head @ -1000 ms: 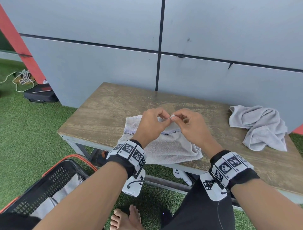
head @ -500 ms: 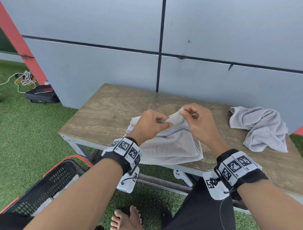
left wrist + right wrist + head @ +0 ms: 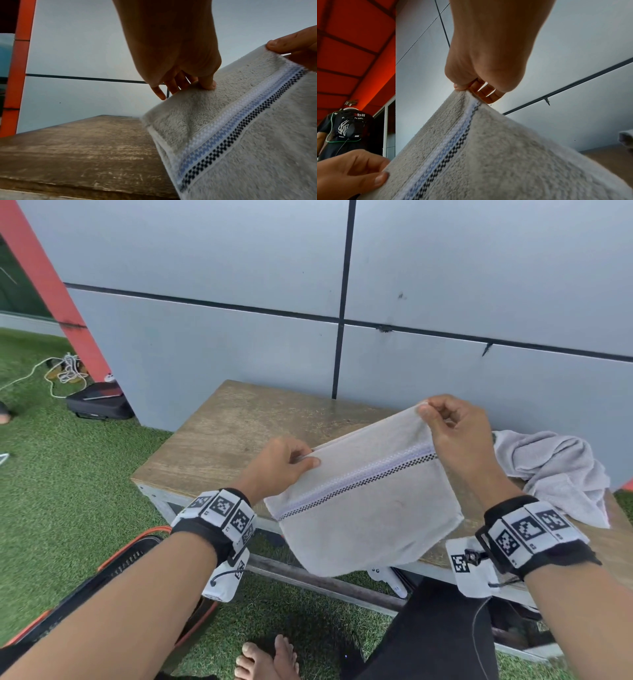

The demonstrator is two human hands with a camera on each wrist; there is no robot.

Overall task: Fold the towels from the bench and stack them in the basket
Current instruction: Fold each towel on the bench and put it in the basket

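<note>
I am holding a grey towel (image 3: pixel 368 501) stretched in the air above the front edge of a wooden bench (image 3: pixel 226 436), my left hand (image 3: pixel 277 465) pinching one top corner between thumb and curled fingers, my right hand (image 3: pixel 457 433) pinching the opposite corner higher up, so the top edge is slanting upward to the right. A woven band of white, blue and black checks is running across the cloth parallel to that edge. The towel's lower half is hanging past the bench's front rim, over my dark-trousered leg (image 3: pixel 428 631) and bare feet (image 3: pixel 267 657).

A second grey towel (image 3: pixel 555 470) is lying crumpled on the bench to the right, just beside my right wrist and partly behind it. A grey panelled wall (image 3: pixel 239 268) is standing directly behind the bench, closing off the far side. The left part of the bench top is lying bare in front of the wall. A black basket with an orange rim (image 3: pixel 137 553) is sitting on green artificial turf (image 3: pixel 68 491) at lower left, largely hidden beneath my left forearm. A black case (image 3: pixel 99 402) and a tangle of white cord (image 3: pixel 66 369) are resting on the turf at far left, well apart from the bench. A white controller (image 3: pixel 387 578) is lying under the bench.
</note>
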